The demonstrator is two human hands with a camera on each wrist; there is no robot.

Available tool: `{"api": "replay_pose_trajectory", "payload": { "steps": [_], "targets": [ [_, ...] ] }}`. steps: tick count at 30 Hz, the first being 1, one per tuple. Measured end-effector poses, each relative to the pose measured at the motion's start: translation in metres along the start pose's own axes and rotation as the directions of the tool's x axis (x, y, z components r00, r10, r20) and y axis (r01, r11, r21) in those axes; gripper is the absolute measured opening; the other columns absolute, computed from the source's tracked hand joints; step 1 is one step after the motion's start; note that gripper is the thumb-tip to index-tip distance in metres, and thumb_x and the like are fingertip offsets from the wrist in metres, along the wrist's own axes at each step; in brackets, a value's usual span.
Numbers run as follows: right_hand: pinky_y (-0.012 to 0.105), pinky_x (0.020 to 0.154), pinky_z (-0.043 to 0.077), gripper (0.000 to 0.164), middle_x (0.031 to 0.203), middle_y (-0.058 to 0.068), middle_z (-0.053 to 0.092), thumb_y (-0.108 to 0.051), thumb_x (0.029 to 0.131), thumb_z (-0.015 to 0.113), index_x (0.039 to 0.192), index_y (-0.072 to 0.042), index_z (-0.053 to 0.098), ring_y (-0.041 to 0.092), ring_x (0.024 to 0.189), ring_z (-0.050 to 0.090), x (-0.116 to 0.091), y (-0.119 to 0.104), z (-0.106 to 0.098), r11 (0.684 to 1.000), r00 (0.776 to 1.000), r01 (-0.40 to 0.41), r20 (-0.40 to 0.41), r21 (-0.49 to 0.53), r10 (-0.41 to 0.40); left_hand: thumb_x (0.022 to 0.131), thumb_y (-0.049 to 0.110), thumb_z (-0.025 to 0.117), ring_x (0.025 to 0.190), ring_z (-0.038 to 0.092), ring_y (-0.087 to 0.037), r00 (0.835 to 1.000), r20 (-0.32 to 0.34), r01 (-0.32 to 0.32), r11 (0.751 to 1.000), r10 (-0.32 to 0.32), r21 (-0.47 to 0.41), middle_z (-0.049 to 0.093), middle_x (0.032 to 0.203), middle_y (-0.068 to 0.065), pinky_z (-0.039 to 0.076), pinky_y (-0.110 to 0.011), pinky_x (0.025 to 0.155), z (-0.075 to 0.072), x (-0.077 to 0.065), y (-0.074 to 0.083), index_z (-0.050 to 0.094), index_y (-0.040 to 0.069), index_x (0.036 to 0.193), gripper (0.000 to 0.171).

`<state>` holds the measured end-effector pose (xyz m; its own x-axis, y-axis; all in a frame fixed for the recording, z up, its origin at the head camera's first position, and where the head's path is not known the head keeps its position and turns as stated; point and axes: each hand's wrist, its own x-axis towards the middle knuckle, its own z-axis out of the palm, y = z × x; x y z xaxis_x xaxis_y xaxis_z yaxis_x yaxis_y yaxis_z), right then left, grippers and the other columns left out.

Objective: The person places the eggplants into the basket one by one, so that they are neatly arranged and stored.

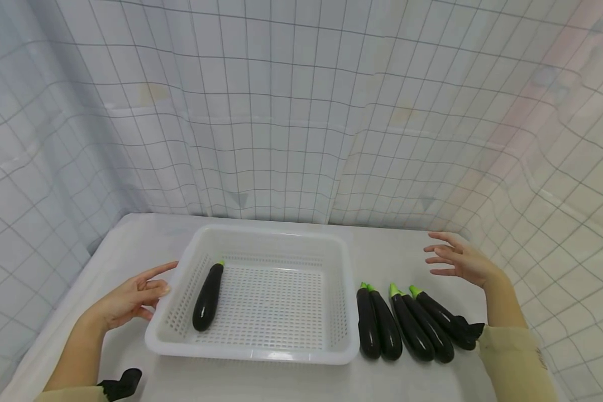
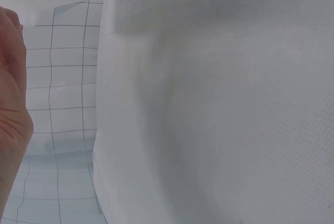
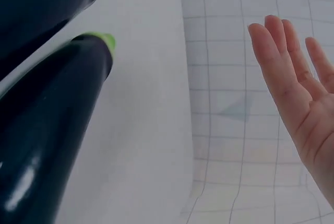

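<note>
At the left rim of a white plastic basket (image 1: pixel 252 354) is my left hand (image 1: pixel 130 298), index finger stretched along the edge and the other fingers loosely bent. One eggplant (image 1: pixel 208 298) lies tilted inside the basket near its left wall. My right hand (image 1: pixel 462 261) hovers behind the eggplants on the right, fingers spread and nothing in them. Several eggplants (image 1: pixel 368 326) lie side by side to the right of the basket, green stem ends pointing away from me. The right wrist view shows two of them close up, with the right hand (image 3: pixel 308 88) held off to the side.
A white cloth covers the table (image 1: pixel 135 245). Checked white curtains (image 1: pixel 281 139) hang behind it and along both sides. Dark straps sit at both wrists; the left one (image 1: pixel 123 384) juts out over the table, and the right one overlaps the outermost eggplant.
</note>
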<state>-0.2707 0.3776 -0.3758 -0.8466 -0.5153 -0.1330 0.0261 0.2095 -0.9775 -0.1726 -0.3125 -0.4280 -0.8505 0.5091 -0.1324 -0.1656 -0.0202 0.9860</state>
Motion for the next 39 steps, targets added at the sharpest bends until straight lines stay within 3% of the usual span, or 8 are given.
{"api": "replay_pose_trajectory", "payload": {
  "steps": [14,21,29,32,36,39],
  "targets": [
    [0.038,0.092,0.047,0.052,0.130,0.006,0.041,0.000,0.098,0.031,0.145,-0.018,0.015,0.017,0.111,0.051,-0.037,0.051,-0.017,0.998,0.986,-0.044,0.161,0.047,0.035,0.096,0.004,0.043,0.077,0.065,-0.015,1.000,-0.017,-0.004,1.000,0.005,0.006,0.064,0.093,0.005,0.056,-0.035,0.059,0.000,0.001,-0.001,0.042,0.043,0.128,0.051],
    [0.036,0.092,0.047,0.056,0.129,0.001,0.044,0.001,0.098,0.033,0.146,-0.011,0.007,0.014,0.110,0.052,-0.050,0.074,-0.019,0.995,0.986,-0.089,0.142,0.035,0.083,0.096,0.003,0.042,0.079,0.065,-0.015,1.000,-0.008,-0.002,1.000,0.002,-0.013,0.064,0.093,0.006,0.056,-0.035,0.060,0.000,0.001,-0.002,0.043,0.043,0.127,0.051],
    [0.030,0.090,0.045,0.056,0.128,0.002,0.044,-0.003,0.097,0.038,0.146,-0.016,0.013,0.012,0.111,0.050,-0.058,0.089,-0.014,0.990,0.980,-0.140,0.144,0.031,0.134,0.096,0.004,0.042,0.079,0.065,-0.015,1.000,-0.002,-0.004,1.000,0.004,-0.012,0.063,0.093,0.006,0.056,-0.037,0.062,0.000,0.000,-0.003,0.043,0.043,0.128,0.051],
    [0.039,0.095,0.041,0.058,0.131,0.005,0.042,-0.005,0.097,0.039,0.146,-0.014,0.010,0.007,0.112,0.049,-0.060,0.091,-0.011,0.987,0.979,-0.160,0.126,-0.017,0.161,0.096,0.004,0.042,0.080,0.065,-0.016,1.000,-0.001,-0.007,1.000,0.007,-0.010,0.063,0.093,0.006,0.056,-0.038,0.062,0.000,0.000,-0.003,0.042,0.043,0.128,0.051],
    [0.062,0.098,0.029,0.062,0.133,0.006,0.041,-0.009,0.097,0.041,0.146,-0.009,0.003,-0.001,0.113,0.045,-0.062,0.092,-0.008,0.976,0.974,-0.190,0.106,-0.106,0.201,0.096,0.003,0.042,0.079,0.065,-0.015,1.000,-0.005,-0.011,1.000,0.011,-0.008,0.064,0.093,0.006,0.056,-0.037,0.062,-0.001,0.001,-0.003,0.042,0.043,0.128,0.051],
    [0.061,0.097,0.031,0.065,0.138,0.017,0.034,-0.010,0.096,0.043,0.146,-0.009,0.001,0.001,0.113,0.044,-0.063,0.092,-0.005,0.970,0.969,-0.206,0.112,-0.127,0.220,0.096,0.003,0.042,0.079,0.065,-0.015,1.000,-0.009,-0.012,1.000,0.012,-0.005,0.064,0.093,0.006,0.056,-0.037,0.061,-0.001,0.001,-0.003,0.042,0.043,0.128,0.051]
  ]
}}
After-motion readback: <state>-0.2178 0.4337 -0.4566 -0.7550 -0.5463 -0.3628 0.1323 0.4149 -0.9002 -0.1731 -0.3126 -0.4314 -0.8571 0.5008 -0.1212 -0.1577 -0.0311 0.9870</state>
